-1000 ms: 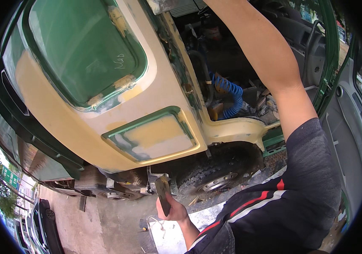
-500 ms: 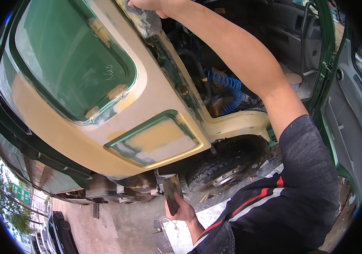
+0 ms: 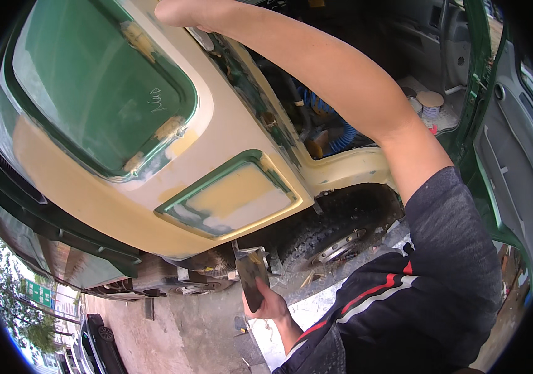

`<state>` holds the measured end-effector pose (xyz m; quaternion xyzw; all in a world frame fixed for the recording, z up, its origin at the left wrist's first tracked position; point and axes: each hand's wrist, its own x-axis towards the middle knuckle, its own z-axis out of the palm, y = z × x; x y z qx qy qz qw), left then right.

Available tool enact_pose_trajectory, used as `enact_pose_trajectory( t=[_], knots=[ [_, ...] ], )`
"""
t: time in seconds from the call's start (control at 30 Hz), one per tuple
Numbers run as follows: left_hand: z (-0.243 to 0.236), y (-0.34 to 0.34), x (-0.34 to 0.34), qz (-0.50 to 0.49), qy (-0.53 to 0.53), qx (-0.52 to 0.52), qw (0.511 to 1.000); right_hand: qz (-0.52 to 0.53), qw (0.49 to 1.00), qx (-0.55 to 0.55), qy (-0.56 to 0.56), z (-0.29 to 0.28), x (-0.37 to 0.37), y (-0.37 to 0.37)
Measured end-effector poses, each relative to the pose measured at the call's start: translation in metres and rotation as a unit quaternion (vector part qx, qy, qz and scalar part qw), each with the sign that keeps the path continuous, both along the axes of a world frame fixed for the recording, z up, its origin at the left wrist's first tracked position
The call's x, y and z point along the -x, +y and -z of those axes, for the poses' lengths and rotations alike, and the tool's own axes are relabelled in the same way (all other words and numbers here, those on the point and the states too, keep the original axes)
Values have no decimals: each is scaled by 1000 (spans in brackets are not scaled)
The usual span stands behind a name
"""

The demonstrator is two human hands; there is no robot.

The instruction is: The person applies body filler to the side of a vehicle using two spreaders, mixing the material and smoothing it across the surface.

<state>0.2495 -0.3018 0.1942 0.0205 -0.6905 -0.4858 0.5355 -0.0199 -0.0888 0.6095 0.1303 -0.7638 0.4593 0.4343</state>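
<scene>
Cab (image 3: 216, 143): head view; upper L to ctr, tilted, cream w/ green patches, right in front of me.
Window panel (image 3: 104, 93): green, upper L of cab, yellowish patches on its R side, pale scribble nearby.
Recess (image 3: 232, 199): green rim, yellow & whitish patches inside, low on cab.
R hand (image 3: 179, 14): my R arm's up across the doorway, hand at top edge over the cab; fingers hidden, can't tell if open, closed or gripping.
L hand (image 3: 269, 305): low ctr, fingers closed round the plate's lower part.
Plate (image 3: 251, 280): dark, flat, tilted, in my L hand, lower than the cab.
Wheel (image 3: 341, 246): under cab, R of plate.
Hose (image 3: 345, 134): blue, coiled, partly behind my R arm.
Door (image 3: 509, 162): far R, open, grey inside.
Sheet (image 3: 266, 343): white, just beside my L hand in view.
Car (image 3: 98, 343): dark, lower L.
</scene>
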Motion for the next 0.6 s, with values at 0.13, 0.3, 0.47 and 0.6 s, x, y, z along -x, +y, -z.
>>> enact_pose_trajectory(
  t=[0.13,0.3,0.47,0.6],
  knots=[
    [2,1,2,17,-12,3,1000,-211,970,28,-115,-8,2,-14],
    [5,-9,-6,34,-34,36,998,-151,988,-7,17,7,-56,7],
    [5,8,-14,39,-45,-6,998,-193,975,94,54,16,-39,56],
    [-1,22,-18,36,-37,-15,999,-137,983,71,-99,28,25,33]
  ],
)
